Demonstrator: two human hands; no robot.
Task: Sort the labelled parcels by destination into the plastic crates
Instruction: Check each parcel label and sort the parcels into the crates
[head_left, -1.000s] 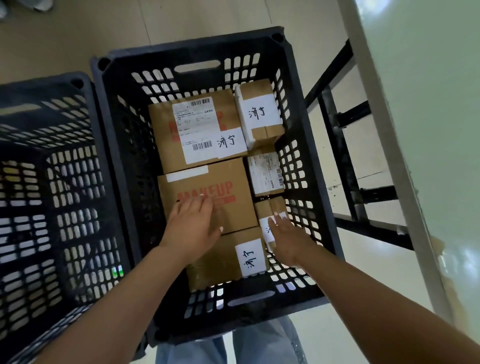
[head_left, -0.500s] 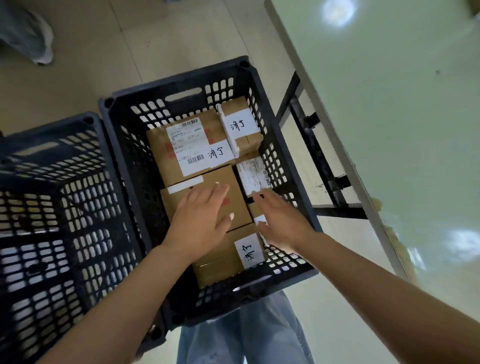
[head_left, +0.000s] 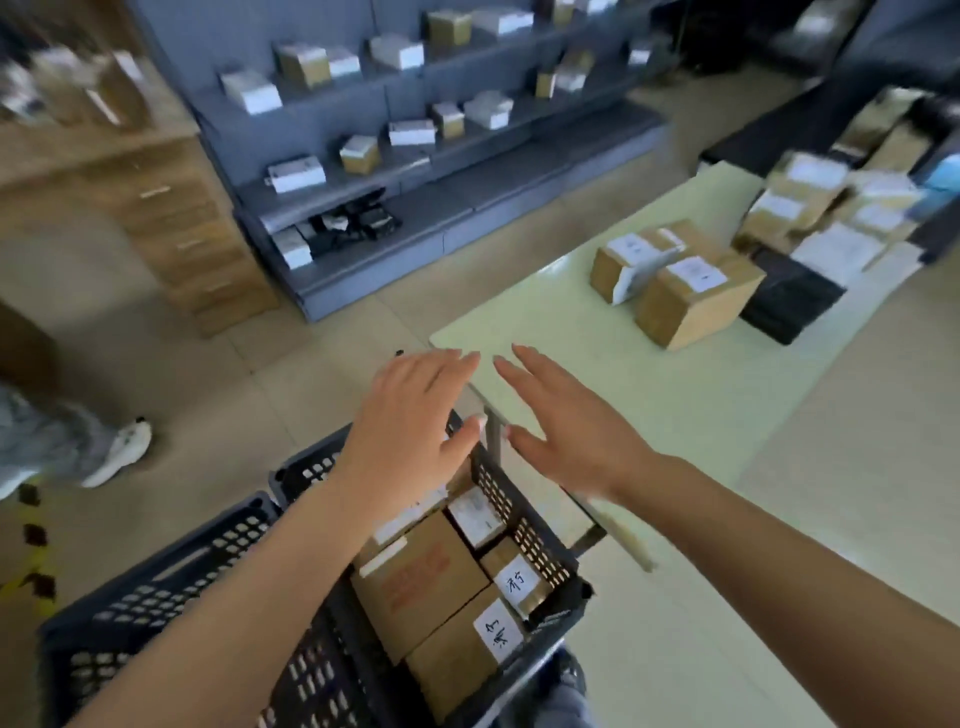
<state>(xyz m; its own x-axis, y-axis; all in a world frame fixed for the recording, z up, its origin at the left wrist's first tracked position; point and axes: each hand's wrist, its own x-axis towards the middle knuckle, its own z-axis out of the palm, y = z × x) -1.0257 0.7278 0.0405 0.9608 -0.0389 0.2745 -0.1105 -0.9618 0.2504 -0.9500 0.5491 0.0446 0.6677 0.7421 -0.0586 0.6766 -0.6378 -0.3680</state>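
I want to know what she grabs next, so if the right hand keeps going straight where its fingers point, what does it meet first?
Probably the bare near end of the table: the right hand points up-left across that corner, not toward the boxes farther right. Its height above the top is unclear.

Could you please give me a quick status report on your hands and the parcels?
Both hands, left and right, open and empty, raised above the crate. Crate holds labelled parcels. More parcels on the table. Nothing in the way.

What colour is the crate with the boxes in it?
Black, with a grid of small holes, seen in the head view.
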